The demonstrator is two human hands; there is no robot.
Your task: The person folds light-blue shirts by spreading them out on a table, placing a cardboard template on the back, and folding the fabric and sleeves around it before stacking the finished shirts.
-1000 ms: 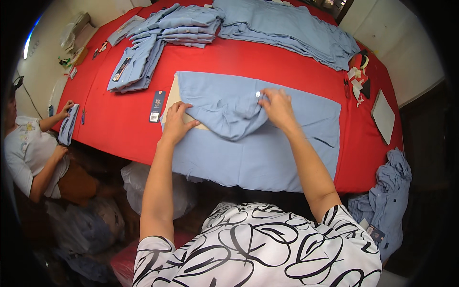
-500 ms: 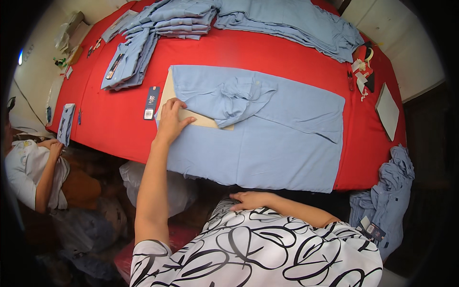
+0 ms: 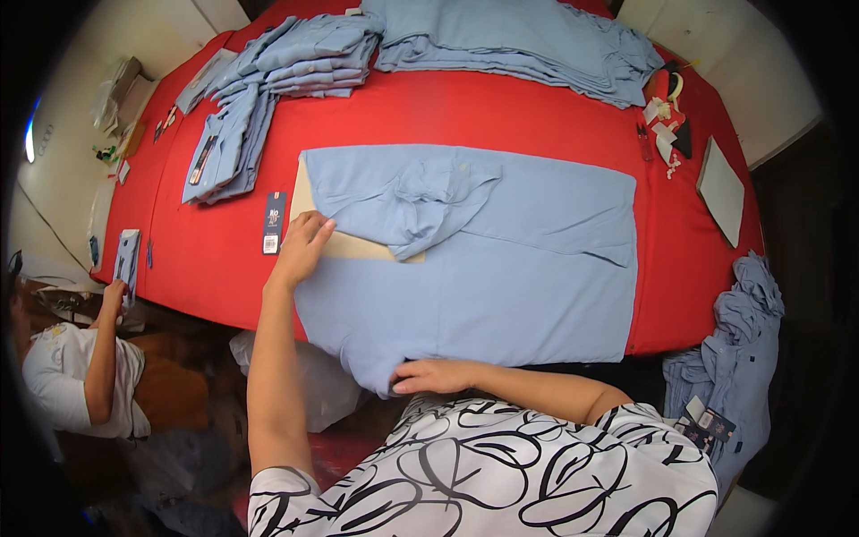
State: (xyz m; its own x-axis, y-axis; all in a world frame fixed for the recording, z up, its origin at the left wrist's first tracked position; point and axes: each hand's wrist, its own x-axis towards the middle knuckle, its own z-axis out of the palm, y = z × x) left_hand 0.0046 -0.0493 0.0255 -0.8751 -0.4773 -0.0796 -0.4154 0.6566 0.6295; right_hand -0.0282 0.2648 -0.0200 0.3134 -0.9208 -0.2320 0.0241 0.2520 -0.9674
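A light blue shirt (image 3: 501,300) lies spread on the red-covered table, one sleeve folded across it in a crumpled heap. Beneath that sleeve, a cream cardboard sheet (image 3: 362,248) shows at the left. My left hand (image 3: 301,246) rests on the cardboard and the shirt's left edge, fingers lying down on them. At the table's near edge, my right hand (image 3: 436,377) pinches the shirt's lower border, where the cloth hangs over and bunches; its fingertips are partly hidden. A dark blue hang tag (image 3: 274,222) lies just left of the shirt.
Folded blue shirts (image 3: 313,67) are stacked at the far left, beside a wide pile of shirts (image 3: 519,49). Scissors, tape and scraps sit at the right near a white board (image 3: 721,192). More blue garments (image 3: 729,358) hang off the right edge. A co-worker (image 3: 85,367) holds a folded garment at left.
My right hand has moved left along the near edge and taken hold of the shirt's border. My left hand's fingers have drawn closer together. The co-worker's arm has shifted.
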